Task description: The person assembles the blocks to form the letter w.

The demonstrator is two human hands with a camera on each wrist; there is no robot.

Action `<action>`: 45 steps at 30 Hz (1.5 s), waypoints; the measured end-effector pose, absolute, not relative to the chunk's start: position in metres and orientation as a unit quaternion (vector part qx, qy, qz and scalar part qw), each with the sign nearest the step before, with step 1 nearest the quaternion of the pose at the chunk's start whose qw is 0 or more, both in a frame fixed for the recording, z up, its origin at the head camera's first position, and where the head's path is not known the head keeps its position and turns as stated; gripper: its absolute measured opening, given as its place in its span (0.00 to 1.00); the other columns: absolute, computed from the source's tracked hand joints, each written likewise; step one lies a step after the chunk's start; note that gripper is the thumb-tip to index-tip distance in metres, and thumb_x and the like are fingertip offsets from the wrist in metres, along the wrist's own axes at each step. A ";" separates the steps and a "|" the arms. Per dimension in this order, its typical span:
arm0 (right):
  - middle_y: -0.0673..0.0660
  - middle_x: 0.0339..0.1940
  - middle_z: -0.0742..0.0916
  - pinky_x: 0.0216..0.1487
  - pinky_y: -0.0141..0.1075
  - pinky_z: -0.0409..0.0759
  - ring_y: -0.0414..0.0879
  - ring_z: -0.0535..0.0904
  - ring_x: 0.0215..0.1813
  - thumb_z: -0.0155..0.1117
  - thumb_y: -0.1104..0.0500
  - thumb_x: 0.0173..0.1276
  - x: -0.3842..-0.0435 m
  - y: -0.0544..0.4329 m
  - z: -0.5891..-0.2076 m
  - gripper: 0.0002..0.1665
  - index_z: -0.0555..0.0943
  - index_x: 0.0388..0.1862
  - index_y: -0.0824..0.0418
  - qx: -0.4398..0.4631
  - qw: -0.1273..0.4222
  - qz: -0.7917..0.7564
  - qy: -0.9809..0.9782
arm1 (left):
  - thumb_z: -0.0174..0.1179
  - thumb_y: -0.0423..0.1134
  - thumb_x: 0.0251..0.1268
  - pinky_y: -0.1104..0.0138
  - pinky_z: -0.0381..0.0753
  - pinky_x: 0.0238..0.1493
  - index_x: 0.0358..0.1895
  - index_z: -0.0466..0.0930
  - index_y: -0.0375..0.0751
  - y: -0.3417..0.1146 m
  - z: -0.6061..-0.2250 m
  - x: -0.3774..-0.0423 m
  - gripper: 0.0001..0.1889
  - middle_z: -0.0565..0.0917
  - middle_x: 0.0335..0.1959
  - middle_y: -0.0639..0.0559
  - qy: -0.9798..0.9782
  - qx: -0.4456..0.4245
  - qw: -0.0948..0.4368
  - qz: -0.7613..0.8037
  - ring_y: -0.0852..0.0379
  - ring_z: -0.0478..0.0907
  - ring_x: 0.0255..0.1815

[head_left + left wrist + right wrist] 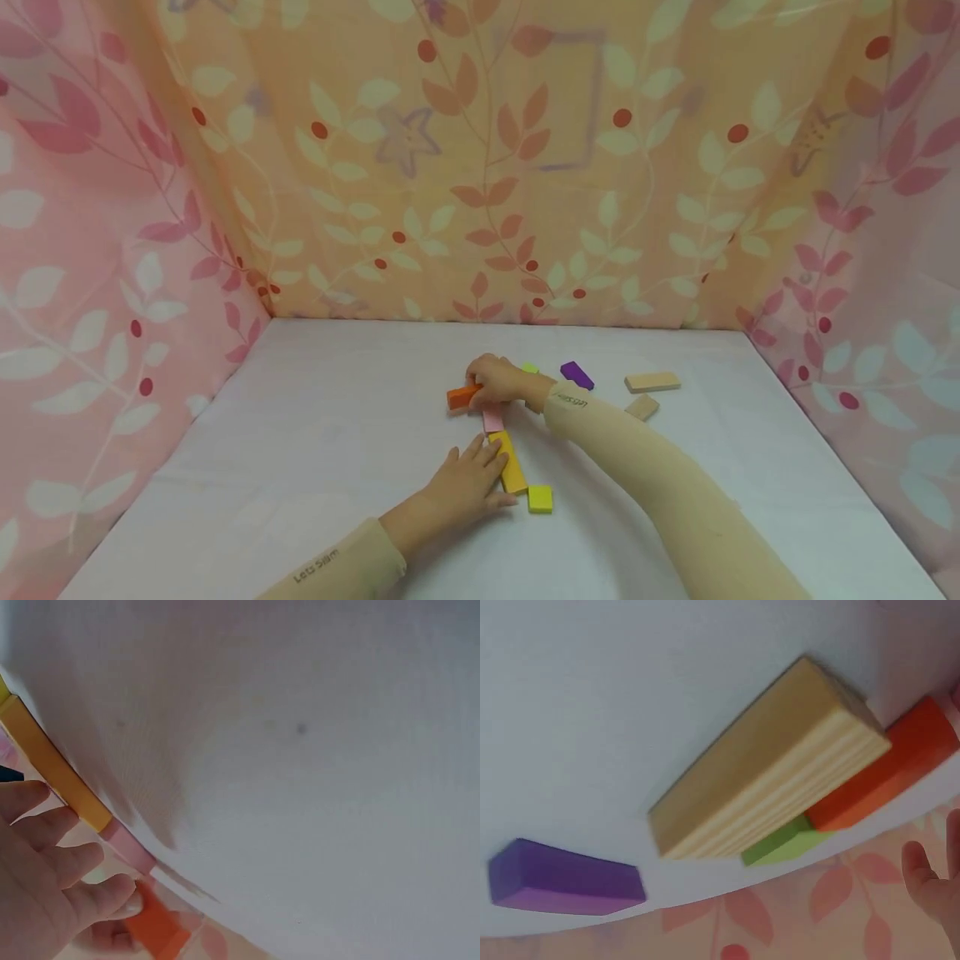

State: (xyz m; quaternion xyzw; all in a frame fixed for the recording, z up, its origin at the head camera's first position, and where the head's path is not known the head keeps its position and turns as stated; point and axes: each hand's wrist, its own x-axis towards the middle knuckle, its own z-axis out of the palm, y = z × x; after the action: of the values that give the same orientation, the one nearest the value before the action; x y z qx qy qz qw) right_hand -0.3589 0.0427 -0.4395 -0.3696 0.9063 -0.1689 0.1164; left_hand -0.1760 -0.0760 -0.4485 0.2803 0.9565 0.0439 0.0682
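Observation:
In the head view, my left hand [468, 479] lies with fingers spread along the side of a long amber-yellow block [512, 468], fingertips touching or nearly touching it. A pink block [492, 420] adjoins that block's far end, and a small yellow block [540, 499] lies at its near end. My right hand [497, 379] grips an orange block [461, 399] by its right end, beyond the pink block. The left wrist view also has the orange block [159, 921], blurred, beside fingertips. In the right wrist view, only part of a hand [936, 889] shows at the edge.
A green block [530, 367] sits partly hidden behind the right hand. Right of it lie a purple block [577, 375] and two plain wood blocks, one long [652, 382] and one partly covered by the sleeve [642, 407]. Patterned curtains [480, 167] border the white table [337, 400].

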 end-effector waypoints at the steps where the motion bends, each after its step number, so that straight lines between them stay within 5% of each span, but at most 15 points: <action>1: 0.50 0.40 0.81 0.55 0.45 0.69 0.49 0.72 0.50 0.76 0.54 0.58 -0.358 0.047 -0.436 0.15 0.79 0.37 0.57 -0.359 0.108 -0.190 0.908 | 0.50 0.65 0.67 0.44 0.66 0.63 0.69 0.69 0.40 -0.076 -0.449 -0.177 0.37 0.65 0.73 0.45 0.957 0.278 0.066 0.046 0.43 0.57 0.74; 10: 0.55 0.33 0.83 0.44 0.37 0.76 0.46 0.76 0.37 0.72 0.62 0.60 -0.339 0.105 -0.413 0.12 0.76 0.34 0.63 -0.222 0.094 -0.411 0.879 | 0.54 0.62 0.66 0.41 0.62 0.65 0.71 0.62 0.31 -0.068 -0.451 -0.205 0.42 0.61 0.74 0.39 0.973 0.192 0.069 0.106 0.39 0.54 0.75; 17: 0.58 0.36 0.86 0.38 0.41 0.80 0.51 0.81 0.34 0.65 0.61 0.68 -0.313 0.153 -0.415 0.16 0.77 0.50 0.71 -0.149 0.115 -0.499 0.846 | 0.49 0.64 0.69 0.40 0.53 0.69 0.75 0.54 0.35 -0.069 -0.450 -0.235 0.43 0.54 0.77 0.41 0.972 0.152 0.121 0.129 0.41 0.45 0.77; 23: 0.59 0.37 0.84 0.34 0.33 0.79 0.45 0.77 0.30 0.60 0.63 0.71 -0.293 0.182 -0.421 0.25 0.71 0.62 0.75 -0.098 0.143 -0.515 0.840 | 0.51 0.63 0.68 0.39 0.50 0.69 0.75 0.54 0.34 -0.071 -0.451 -0.233 0.44 0.53 0.77 0.40 0.964 0.144 0.158 0.155 0.40 0.44 0.77; 38: 0.52 0.32 0.83 0.34 0.34 0.76 0.47 0.76 0.33 0.63 0.60 0.70 -0.261 0.204 -0.436 0.25 0.74 0.61 0.71 -0.105 0.208 -0.496 0.836 | 0.57 0.60 0.66 0.40 0.52 0.69 0.76 0.50 0.31 -0.062 -0.454 -0.227 0.47 0.49 0.77 0.37 0.964 0.132 0.153 0.174 0.40 0.45 0.77; 45: 0.50 0.33 0.83 0.36 0.35 0.74 0.45 0.75 0.35 0.66 0.57 0.68 -0.255 0.199 -0.433 0.20 0.79 0.53 0.68 -0.111 0.251 -0.469 0.839 | 0.56 0.60 0.67 0.40 0.52 0.69 0.75 0.52 0.31 -0.063 -0.450 -0.226 0.45 0.49 0.77 0.37 0.964 0.138 0.148 0.171 0.39 0.44 0.77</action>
State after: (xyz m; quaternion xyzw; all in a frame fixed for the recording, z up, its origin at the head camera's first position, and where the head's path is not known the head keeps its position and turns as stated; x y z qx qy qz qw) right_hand -0.2552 0.1995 -0.4328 -0.1113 0.8393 -0.4691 0.2511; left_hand -0.2260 -0.0627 -0.4505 0.1377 0.9643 0.1708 0.1484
